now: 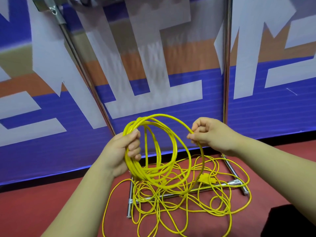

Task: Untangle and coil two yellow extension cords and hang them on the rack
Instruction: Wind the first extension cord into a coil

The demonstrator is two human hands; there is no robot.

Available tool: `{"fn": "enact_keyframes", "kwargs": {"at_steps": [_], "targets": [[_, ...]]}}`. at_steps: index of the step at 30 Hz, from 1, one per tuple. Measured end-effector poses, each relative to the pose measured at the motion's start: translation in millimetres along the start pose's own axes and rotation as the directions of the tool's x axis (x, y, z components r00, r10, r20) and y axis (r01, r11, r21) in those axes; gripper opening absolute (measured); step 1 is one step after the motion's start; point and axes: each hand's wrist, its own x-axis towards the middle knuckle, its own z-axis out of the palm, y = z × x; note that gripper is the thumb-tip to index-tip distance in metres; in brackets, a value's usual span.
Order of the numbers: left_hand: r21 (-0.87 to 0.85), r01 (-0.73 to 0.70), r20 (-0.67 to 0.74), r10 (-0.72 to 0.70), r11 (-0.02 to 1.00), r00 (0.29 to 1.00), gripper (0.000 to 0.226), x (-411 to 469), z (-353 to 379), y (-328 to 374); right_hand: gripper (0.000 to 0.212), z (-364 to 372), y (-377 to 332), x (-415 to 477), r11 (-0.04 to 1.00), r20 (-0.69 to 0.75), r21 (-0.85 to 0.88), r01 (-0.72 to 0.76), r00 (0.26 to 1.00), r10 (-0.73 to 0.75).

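Observation:
My left hand [125, 151] grips a bundle of several yellow cord loops [174, 147] held upright in front of me. My right hand [206, 132] pinches the outermost loop at its right side. From there the cord runs down to a loose tangle of yellow cord [179, 204] spread on the red floor. A yellow plug block [205, 179] lies in that tangle. The metal rack [226, 65] stands behind, its two poles rising on either side of my hands and its base bars [130, 199] lying under the tangle.
A blue, white and orange banner wall [153, 65] stands right behind the rack. A clamp fitting [56, 12] sits high on the left pole. A dark shape [290, 221] is at the bottom right corner on the red floor.

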Motion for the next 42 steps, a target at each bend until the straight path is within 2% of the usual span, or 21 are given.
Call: {"fn": "enact_keyframes", "kwargs": {"at_steps": [3, 7, 10, 15, 17, 19, 23, 28, 30, 32, 34, 38, 40, 42], "targets": [[0.077, 0.056, 0.109, -0.064, 0.995, 0.992, 0.057, -2.6, 4.8, -6.3, 0.02, 9.6, -4.7, 1.7, 0.99, -0.056, 0.14, -0.016, 0.998, 0.024], [0.162, 0.099, 0.178, -0.128, 0.982, 0.976, 0.055, -2.7, 14.8, -18.9, 0.021, 17.5, -18.7, 3.3, 0.961, -0.117, 0.278, -0.005, 0.992, 0.038], [0.173, 0.119, 0.189, -0.151, 0.978, 0.97, 0.046, -2.7, 18.2, -22.2, 0.02, 20.6, -20.0, 3.1, 0.978, -0.107, 0.207, 0.004, 0.994, 0.019], [0.201, 0.113, 0.261, -0.164, 0.973, 0.951, 0.06, -5.8, 16.6, -15.8, 0.027, 20.6, -13.0, 2.9, 0.992, -0.005, -0.122, 0.03, 1.0, -0.031], [0.234, 0.13, 0.26, -0.191, 0.963, 0.947, 0.058, -7.1, 16.2, -13.3, 0.029, 22.5, -14.9, 2.6, 0.995, 0.013, -0.086, 0.057, 0.998, -0.057], [0.281, 0.154, 0.251, -0.228, 0.947, 0.941, 0.043, -7.2, 16.7, -12.5, 0.029, 24.4, -21.4, 1.7, 0.996, 0.006, 0.014, 0.083, 0.997, -0.083], [0.354, 0.213, 0.214, -0.301, 0.911, 0.929, 0.031, -5.5, 19.7, -17.2, 0.011, 29.6, -30.0, 1.7, 0.988, -0.01, 0.059, 0.144, 0.99, -0.143], [0.355, 0.207, 0.161, -0.278, 0.912, 0.947, 0.03, -4.7, 20.3, -19.3, 0.005, 26.5, -20.9, 1.3, 0.996, 0.168, 0.007, 0.09, 0.982, -0.09], [0.321, 0.2, 0.137, -0.254, 0.926, 0.957, 0.031, -3.6, 17.7, -18.4, 0.006, 23.4, -20.7, 1.5, 0.996, 0.193, 0.024, 0.086, 0.977, -0.089], [0.312, 0.187, 0.155, -0.244, 0.932, 0.957, 0.031, -2.6, 17.5, -17.9, 0.011, 25.7, -19.4, 4.2, 0.99, 0.126, 0.098, 0.099, 0.986, -0.111], [0.301, 0.186, 0.173, -0.246, 0.935, 0.954, 0.029, -1.5, 19.7, -18.8, 0.013, 29.5, -17.9, 9.5, 0.976, -0.005, 0.19, 0.105, 0.994, -0.106], [0.249, 0.214, 0.188, -0.264, 0.945, 0.946, 0.022, 0.5, 23.8, -21.2, 0.01, 23.4, -13.9, 21.4, 0.877, -0.276, 0.477, 0.06, 0.957, 0.085], [0.234, 0.218, 0.197, -0.266, 0.947, 0.944, 0.022, 0.8, 22.4, -23.6, 0.007, 17.5, -10.6, 22.4, 0.861, -0.312, 0.507, 0.048, 0.941, 0.131], [0.22, 0.212, 0.181, -0.254, 0.952, 0.95, 0.023, 0.6, 21.1, -22.9, 0.005, 15.3, -6.2, 21.6, 0.892, -0.302, 0.45, 0.029, 0.946, 0.121]]}}
